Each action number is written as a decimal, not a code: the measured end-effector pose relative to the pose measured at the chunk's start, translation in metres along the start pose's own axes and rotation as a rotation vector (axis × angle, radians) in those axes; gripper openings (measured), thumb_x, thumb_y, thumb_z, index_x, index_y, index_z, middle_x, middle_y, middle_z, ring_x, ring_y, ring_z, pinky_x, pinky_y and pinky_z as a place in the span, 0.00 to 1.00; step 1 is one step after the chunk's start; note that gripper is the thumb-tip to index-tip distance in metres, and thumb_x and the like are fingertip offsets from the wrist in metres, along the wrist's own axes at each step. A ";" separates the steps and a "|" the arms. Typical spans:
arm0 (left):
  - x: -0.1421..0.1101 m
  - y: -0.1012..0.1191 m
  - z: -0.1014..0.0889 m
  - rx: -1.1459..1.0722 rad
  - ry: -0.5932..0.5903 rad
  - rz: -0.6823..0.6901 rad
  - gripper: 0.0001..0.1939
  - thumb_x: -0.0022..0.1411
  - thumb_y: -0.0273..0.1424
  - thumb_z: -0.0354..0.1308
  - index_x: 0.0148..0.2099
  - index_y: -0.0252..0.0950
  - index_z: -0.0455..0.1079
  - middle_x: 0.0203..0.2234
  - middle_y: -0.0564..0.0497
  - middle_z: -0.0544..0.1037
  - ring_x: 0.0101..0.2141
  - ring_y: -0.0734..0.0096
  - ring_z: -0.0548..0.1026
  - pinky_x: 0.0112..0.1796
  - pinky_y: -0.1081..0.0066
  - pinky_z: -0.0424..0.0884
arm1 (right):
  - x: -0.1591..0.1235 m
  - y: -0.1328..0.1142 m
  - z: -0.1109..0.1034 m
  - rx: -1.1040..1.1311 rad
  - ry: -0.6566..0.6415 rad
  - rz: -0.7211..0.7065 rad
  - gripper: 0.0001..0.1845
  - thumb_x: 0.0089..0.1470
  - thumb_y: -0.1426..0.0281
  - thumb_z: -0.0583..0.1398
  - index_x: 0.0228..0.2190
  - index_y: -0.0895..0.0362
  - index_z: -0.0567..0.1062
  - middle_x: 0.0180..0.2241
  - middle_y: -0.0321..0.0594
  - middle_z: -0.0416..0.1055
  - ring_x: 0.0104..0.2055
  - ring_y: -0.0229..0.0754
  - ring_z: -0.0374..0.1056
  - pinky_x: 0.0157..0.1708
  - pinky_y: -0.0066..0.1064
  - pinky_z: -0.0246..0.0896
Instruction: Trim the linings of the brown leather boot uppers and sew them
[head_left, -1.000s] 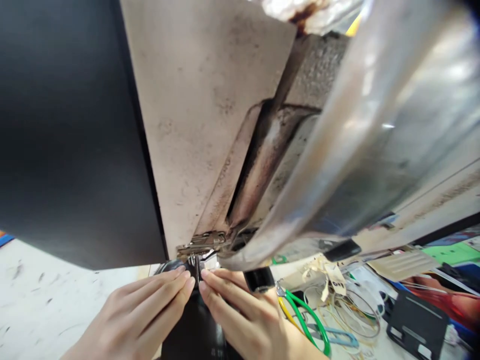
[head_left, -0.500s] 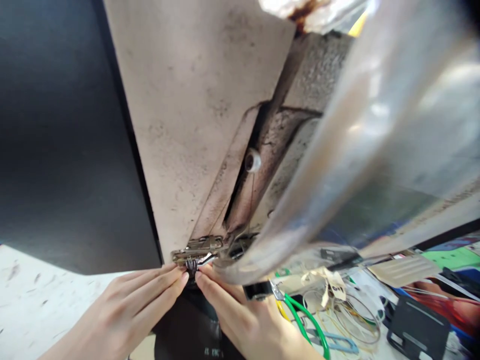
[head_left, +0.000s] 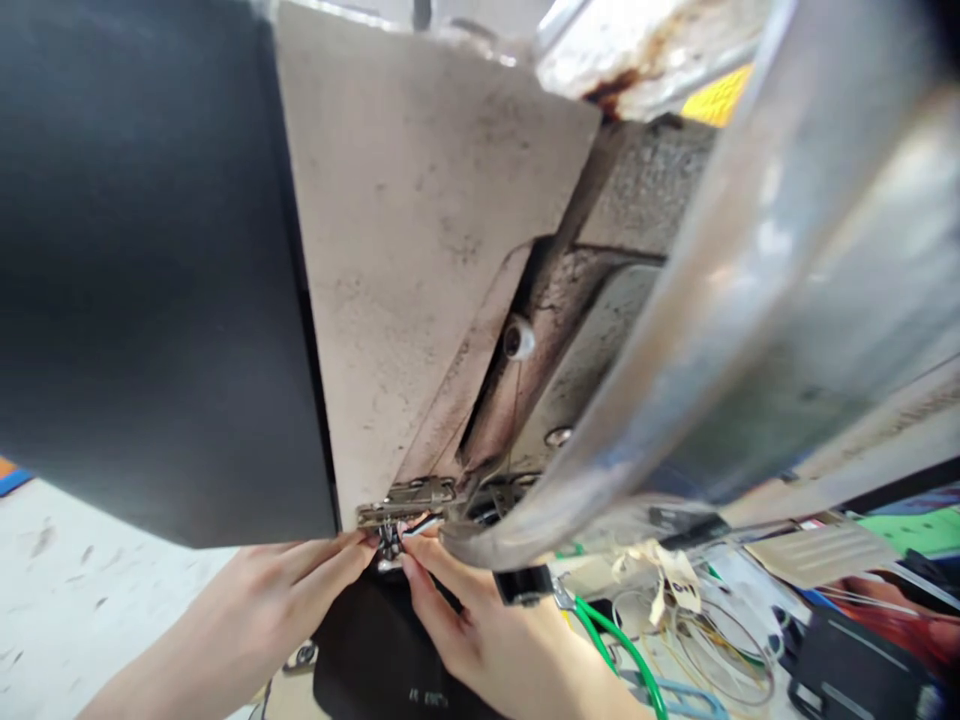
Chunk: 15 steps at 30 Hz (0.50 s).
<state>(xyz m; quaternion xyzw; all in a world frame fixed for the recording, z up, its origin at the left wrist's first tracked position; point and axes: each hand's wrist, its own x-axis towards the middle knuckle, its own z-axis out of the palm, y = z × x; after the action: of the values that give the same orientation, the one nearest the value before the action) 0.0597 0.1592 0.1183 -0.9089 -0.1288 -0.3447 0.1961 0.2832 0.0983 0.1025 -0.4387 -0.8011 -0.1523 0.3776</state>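
A sewing machine head (head_left: 420, 200) in worn beige fills the middle of the view, with its metal needle and presser foot parts (head_left: 388, 545) at the bottom. My left hand (head_left: 277, 595) has its fingers closed together, tips at the left side of the presser foot. From the right, my right hand (head_left: 495, 610) brings its index finger and thumb to the same spot, bent in a pinch. What the fingertips hold is too small to make out. Below them lies a flat black piece (head_left: 405, 640) with small pale print.
A large clear curved guard (head_left: 675, 300) looms close on the right. A dark panel (head_left: 150, 280) covers the left. On the table at right lie green-handled scissors (head_left: 622, 640), tangled threads with a paper tag (head_left: 682, 590), a light blue tool (head_left: 690, 697) and a black case (head_left: 862, 650).
The view has shifted slightly, so the machine sits lower and further right. My right thumb has dropped away from the index finger, showing more of the metal foot. Both hands stay at the foot.
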 end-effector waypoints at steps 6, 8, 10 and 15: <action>-0.028 -0.005 0.017 -0.168 -0.020 -0.081 0.22 0.72 0.24 0.44 0.65 0.35 0.62 0.45 0.49 0.83 0.37 0.74 0.83 0.39 0.81 0.78 | -0.002 -0.004 0.003 -0.030 0.025 0.019 0.12 0.61 0.74 0.57 0.44 0.53 0.77 0.35 0.33 0.82 0.29 0.43 0.77 0.29 0.31 0.66; -0.035 -0.008 0.023 -0.209 -0.025 -0.083 0.22 0.72 0.24 0.45 0.65 0.35 0.62 0.46 0.48 0.83 0.39 0.75 0.83 0.42 0.83 0.77 | -0.005 -0.003 0.008 -0.072 0.026 0.016 0.11 0.61 0.74 0.57 0.43 0.53 0.77 0.34 0.33 0.82 0.28 0.43 0.77 0.28 0.32 0.66; -0.034 -0.009 0.025 -0.232 -0.042 -0.106 0.19 0.72 0.24 0.45 0.61 0.33 0.67 0.44 0.47 0.83 0.38 0.75 0.83 0.40 0.83 0.77 | -0.007 0.002 0.014 -0.057 0.053 -0.001 0.10 0.62 0.72 0.57 0.41 0.53 0.78 0.32 0.34 0.81 0.27 0.43 0.77 0.27 0.32 0.68; -0.009 0.008 0.017 -0.182 -0.132 -0.257 0.18 0.72 0.25 0.43 0.41 0.38 0.76 0.32 0.56 0.83 0.34 0.79 0.81 0.41 0.82 0.77 | -0.010 0.013 0.035 0.156 0.271 -0.022 0.11 0.66 0.64 0.57 0.46 0.45 0.78 0.34 0.37 0.80 0.33 0.42 0.77 0.27 0.28 0.72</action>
<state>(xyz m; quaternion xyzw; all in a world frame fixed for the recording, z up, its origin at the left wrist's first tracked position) 0.0660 0.1589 0.0987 -0.9197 -0.2246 -0.3169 0.0584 0.2803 0.1198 0.0704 -0.3747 -0.7569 -0.1514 0.5135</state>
